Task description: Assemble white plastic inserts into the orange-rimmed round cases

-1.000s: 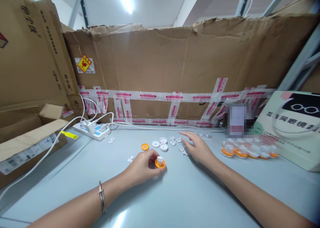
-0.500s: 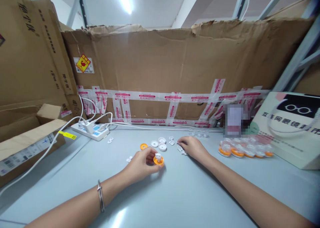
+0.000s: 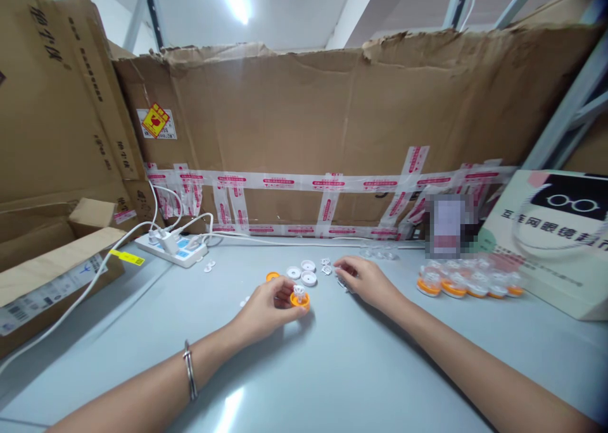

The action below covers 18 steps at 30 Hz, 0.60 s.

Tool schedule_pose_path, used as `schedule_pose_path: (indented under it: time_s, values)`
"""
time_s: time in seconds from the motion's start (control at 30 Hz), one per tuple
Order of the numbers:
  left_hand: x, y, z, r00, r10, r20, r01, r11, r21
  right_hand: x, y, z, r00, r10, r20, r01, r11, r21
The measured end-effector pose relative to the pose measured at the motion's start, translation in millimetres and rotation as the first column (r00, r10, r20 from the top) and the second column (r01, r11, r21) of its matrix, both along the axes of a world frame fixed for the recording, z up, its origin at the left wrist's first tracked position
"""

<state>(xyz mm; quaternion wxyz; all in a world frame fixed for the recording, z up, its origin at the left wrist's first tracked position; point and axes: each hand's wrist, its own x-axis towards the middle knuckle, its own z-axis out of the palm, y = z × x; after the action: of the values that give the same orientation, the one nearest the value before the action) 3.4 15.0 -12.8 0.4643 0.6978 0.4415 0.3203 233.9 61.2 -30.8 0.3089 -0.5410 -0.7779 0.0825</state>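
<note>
Between the thumb and fingers of my left hand (image 3: 268, 303) is a round orange plastic base (image 3: 299, 301), held just above the table. A small white plastic piece (image 3: 299, 290) stands up from its middle. My right hand (image 3: 363, 278) rests on the table with its fingers curled down over small white plastic parts (image 3: 342, 282), which it partly covers. Whatever its fingertips pinch is hidden. White round rings (image 3: 308, 279) lie between the hands, beside more small white pieces (image 3: 325, 269). Another orange ring (image 3: 272, 276) sits behind my left hand, partly covered.
Rows of clear-domed pieces with orange and white bases (image 3: 468, 282) stand at the right, by a paper bag (image 3: 541, 243). Clear domes (image 3: 379, 252) lie at the back. A power strip (image 3: 173, 248) with cables and an open carton (image 3: 57, 275) occupy the left. A large cardboard sheet (image 3: 285, 116) stands behind.
My right hand has shifted slightly and covers more of the small white parts. The left hand still holds the orange base, almost in the same place. The view has tilted a little.
</note>
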Motion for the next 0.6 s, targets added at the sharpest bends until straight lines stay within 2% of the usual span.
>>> schedule_pose_path:
  time_s: [0.27,0.37,0.5,0.6]
  values:
    - [0.5,-0.2,-0.3,0.999,-0.024,0.037,0.025,0.999,-0.022,0.3,1.0,-0.2,0.997,0.02,0.068,-0.023,0.999,0.036]
    - [-0.3,-1.0,1.2,1.0,-0.019,0.024,0.02,1.0,-0.011,23.6,11.8,3.3,0.99,-0.123,0.062,0.115,0.986,0.119]
    - [-1.6,-2.5,3.0,1.0,-0.017,0.007,0.016,0.999,0.03,77.1,31.4,2.0,0.923,-0.381,0.046,0.362,0.904,0.227]
    - [-2.0,-2.9,2.6,1.0,-0.031,0.006,0.031,0.999,0.036,102.4,41.2,-5.3,0.893,-0.443,0.083,0.411,0.877,0.25]
